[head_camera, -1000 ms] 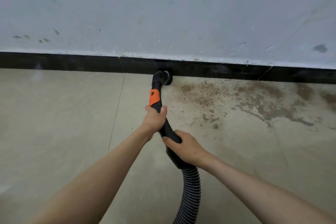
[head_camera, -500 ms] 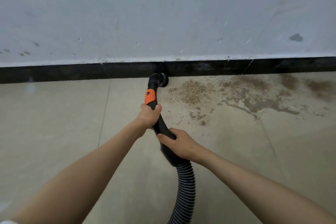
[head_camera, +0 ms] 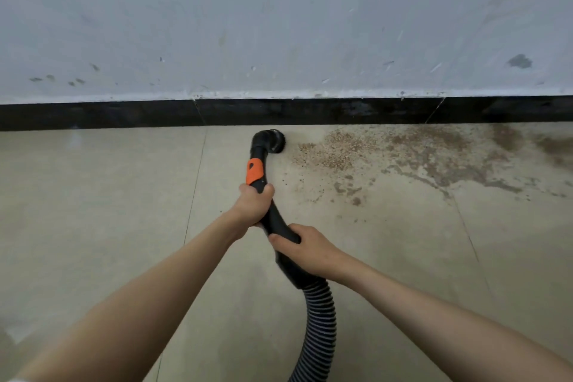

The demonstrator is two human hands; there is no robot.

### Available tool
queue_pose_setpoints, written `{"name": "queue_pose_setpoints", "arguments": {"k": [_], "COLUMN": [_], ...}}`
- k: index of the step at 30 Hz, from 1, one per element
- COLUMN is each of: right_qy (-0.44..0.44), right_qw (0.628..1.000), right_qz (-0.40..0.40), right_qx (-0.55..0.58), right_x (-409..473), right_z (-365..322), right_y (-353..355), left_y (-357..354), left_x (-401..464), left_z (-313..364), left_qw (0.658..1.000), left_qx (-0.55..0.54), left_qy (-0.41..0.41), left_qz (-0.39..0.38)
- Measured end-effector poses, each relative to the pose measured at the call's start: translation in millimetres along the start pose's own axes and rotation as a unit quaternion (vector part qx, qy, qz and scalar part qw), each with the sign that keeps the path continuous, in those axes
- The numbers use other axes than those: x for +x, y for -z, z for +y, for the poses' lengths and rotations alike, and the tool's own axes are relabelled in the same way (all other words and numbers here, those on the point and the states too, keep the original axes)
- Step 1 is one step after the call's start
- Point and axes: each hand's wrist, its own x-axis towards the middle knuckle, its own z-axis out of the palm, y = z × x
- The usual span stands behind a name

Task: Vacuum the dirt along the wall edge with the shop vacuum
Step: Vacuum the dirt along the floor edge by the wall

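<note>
Nearest the camera, two bare forearms enter from the lower corners, both cut off by the frame edge. A ribbed grey-black hose (head_camera: 321,326) rises from the bottom edge, where it is cut off; the vacuum body itself is out of view. The hose joins a curved black wand (head_camera: 274,220). The right hand (head_camera: 305,250) grips the lower part of the wand just above the hose joint, fingers curled round it and hiding part of the tube. Further up, the left hand (head_camera: 252,205) grips the wand just below an orange collar (head_camera: 255,170), fingers wrapped fully round it. Beyond the collar the wand bends into a round black nozzle (head_camera: 273,141) set on the beige tiled floor (head_camera: 93,226), close to the black baseboard (head_camera: 124,115); whether it touches the baseboard cannot be told. Just right of the nozzle lies a patch of brown granular dirt (head_camera: 338,149), spreading right along the wall edge into darker stains (head_camera: 465,174) whose far end is cut off by the frame. Tile joints run toward the baseboard. Farthest stands a pale grey wall (head_camera: 279,25) with small scuffs and dark marks
</note>
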Motion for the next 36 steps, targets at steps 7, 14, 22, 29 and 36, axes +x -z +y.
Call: {"name": "queue_pose_setpoints", "arguments": {"k": [7, 14, 22, 29, 36], "right_qy": [-0.032, -0.019, 0.013, -0.002, -0.035], "right_qw": [0.996, 0.997, 0.998, 1.000, 0.994], "right_qz": [0.083, 0.059, -0.055, -0.002, 0.101], "right_qx": [0.015, 0.041, -0.025, -0.009, 0.018], "right_x": [-20, -24, -13, -34, -61], "right_z": [19, 11, -3, 24, 45], "right_y": [10, 1, -30, -16, -10], "left_y": [-35, -22, 25, -13, -54], "left_x": [-8, -16, -29, -38, -38], "left_z": [14, 6, -39, -27, -17], "left_qw": [0.997, 0.998, 0.997, 0.999, 0.994], "left_qx": [0.030, 0.041, -0.017, 0.029, 0.075], "left_qy": [-0.014, -0.028, 0.022, 0.006, -0.027], "left_qz": [-0.064, -0.032, 0.077, 0.026, -0.073]}}
